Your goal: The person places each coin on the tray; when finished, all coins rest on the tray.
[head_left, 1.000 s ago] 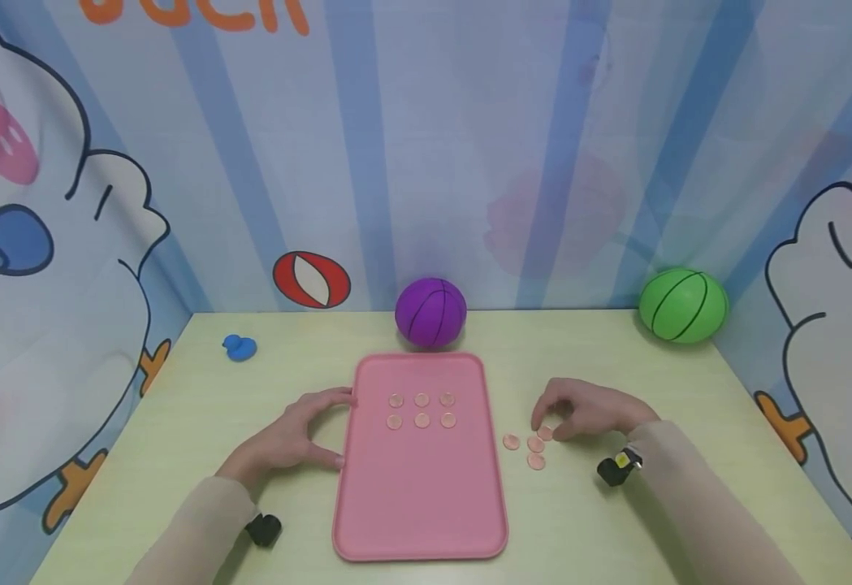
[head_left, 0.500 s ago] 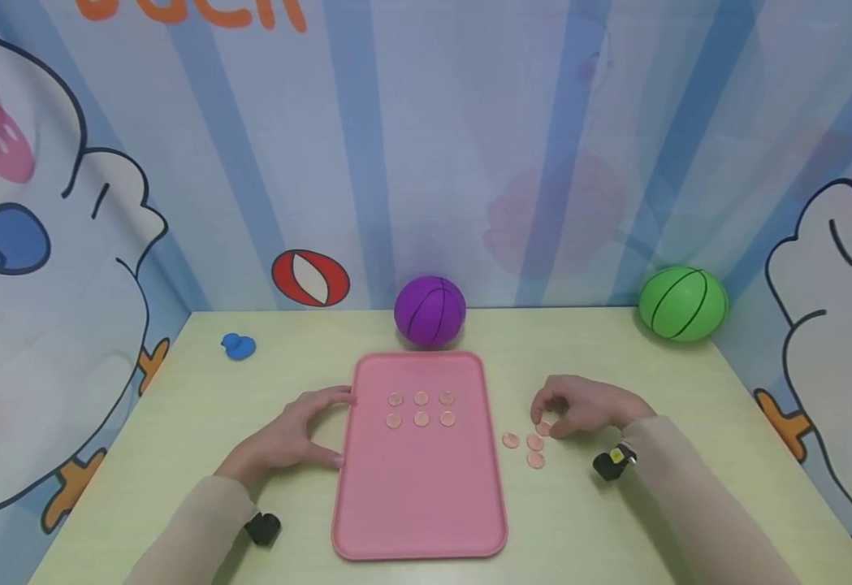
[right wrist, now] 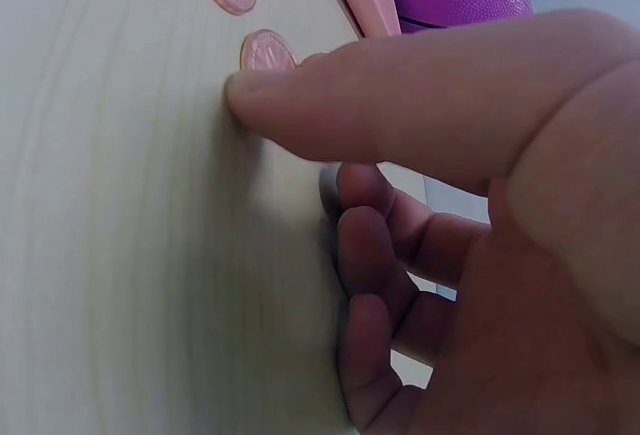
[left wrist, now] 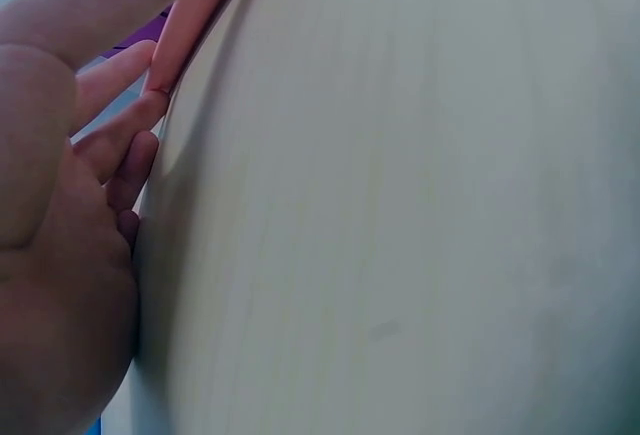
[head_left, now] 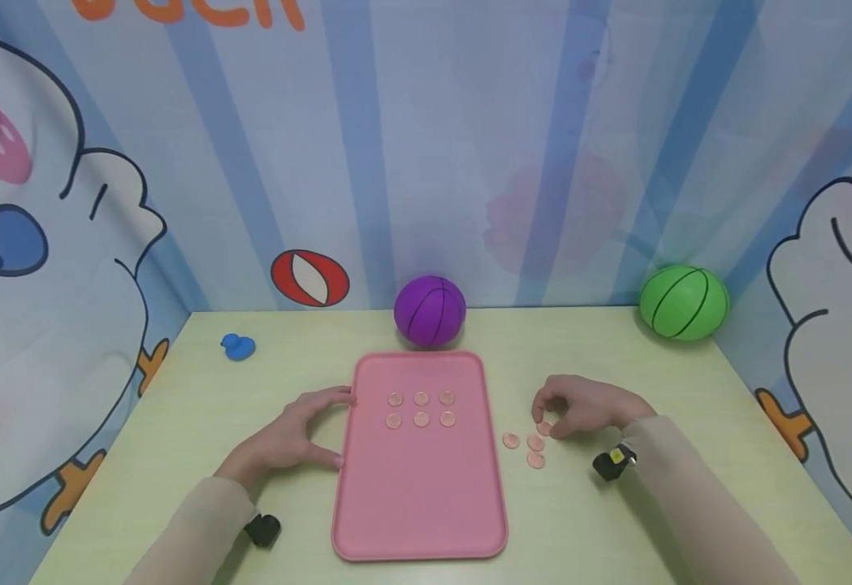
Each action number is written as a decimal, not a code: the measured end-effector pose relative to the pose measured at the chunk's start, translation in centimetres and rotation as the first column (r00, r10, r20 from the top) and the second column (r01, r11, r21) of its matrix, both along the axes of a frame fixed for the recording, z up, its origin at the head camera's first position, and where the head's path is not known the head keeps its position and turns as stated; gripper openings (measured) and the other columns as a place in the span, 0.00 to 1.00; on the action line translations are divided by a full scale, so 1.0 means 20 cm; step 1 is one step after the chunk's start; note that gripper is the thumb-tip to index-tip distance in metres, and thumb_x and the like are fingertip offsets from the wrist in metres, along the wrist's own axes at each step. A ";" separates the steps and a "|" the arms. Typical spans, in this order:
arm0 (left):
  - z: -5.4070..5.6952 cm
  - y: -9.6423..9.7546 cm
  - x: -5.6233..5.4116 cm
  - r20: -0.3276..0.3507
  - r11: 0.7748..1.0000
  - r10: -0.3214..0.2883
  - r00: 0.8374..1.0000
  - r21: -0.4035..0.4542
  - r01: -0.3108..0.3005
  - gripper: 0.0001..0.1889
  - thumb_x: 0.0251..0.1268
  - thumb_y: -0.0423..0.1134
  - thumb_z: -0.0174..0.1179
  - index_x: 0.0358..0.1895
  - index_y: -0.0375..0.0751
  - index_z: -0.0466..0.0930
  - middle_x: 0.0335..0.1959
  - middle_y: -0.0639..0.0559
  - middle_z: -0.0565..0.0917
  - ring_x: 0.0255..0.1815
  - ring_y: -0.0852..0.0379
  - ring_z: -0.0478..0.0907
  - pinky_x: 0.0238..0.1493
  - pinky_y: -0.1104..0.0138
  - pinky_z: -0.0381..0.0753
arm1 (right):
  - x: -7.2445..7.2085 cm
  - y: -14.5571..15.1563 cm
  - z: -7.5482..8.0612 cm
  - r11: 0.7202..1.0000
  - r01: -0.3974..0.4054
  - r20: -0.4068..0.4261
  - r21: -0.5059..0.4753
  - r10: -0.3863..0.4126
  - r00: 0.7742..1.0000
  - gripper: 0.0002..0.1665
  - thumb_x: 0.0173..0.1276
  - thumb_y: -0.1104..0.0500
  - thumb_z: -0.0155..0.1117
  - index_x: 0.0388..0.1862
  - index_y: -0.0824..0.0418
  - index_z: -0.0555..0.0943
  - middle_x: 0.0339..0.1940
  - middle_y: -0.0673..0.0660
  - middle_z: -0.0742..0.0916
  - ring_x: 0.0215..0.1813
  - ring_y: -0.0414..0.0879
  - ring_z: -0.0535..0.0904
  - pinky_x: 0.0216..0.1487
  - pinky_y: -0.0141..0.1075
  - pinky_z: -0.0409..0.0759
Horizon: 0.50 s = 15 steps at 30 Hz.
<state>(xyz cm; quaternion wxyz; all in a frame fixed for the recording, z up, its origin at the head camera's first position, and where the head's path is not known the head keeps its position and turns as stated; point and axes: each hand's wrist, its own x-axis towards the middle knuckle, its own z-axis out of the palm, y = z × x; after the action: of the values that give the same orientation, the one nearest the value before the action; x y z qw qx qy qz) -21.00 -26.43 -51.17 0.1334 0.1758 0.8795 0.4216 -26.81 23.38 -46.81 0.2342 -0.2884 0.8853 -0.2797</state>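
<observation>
A pink tray lies on the table with copper-coloured coins in two rows of three in its far half. My left hand rests on the table at the tray's left side, its thumb and fingertips touching the rim. To the right of the tray, my right hand has its thumb and forefinger at the two sides of a coin on the table, pinching it. In the right wrist view the thumb partly covers that coin. Three loose coins lie just left of and below this hand.
Behind the tray sits a purple ball, and a green ball stands at the back right corner. A blue toy duck is at the back left. A printed cloth wall encloses the table's back and sides.
My right hand and the coin at its fingertips have shifted very slightly away from me, mostly in the first half second. The left hand, tray and other coins stay put.
</observation>
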 end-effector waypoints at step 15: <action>0.00 0.00 0.00 -0.002 1.000 -0.002 1.000 0.004 0.002 0.51 0.43 0.52 0.86 0.76 0.61 0.71 0.83 0.54 0.63 0.84 0.39 0.51 0.79 0.28 0.47 | 0.01 0.01 -0.01 1.000 -0.005 -0.032 -0.020 0.004 0.999 0.16 0.55 0.69 0.74 0.38 0.50 0.85 0.42 0.50 0.81 0.48 0.50 0.72 0.54 0.44 0.74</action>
<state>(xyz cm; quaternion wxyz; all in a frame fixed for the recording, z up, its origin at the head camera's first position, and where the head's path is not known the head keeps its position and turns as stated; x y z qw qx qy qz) -20.98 -26.52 -51.24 0.1325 0.1775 0.8787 0.4228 -26.68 23.53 -47.01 0.2179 -0.2971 0.8854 -0.2834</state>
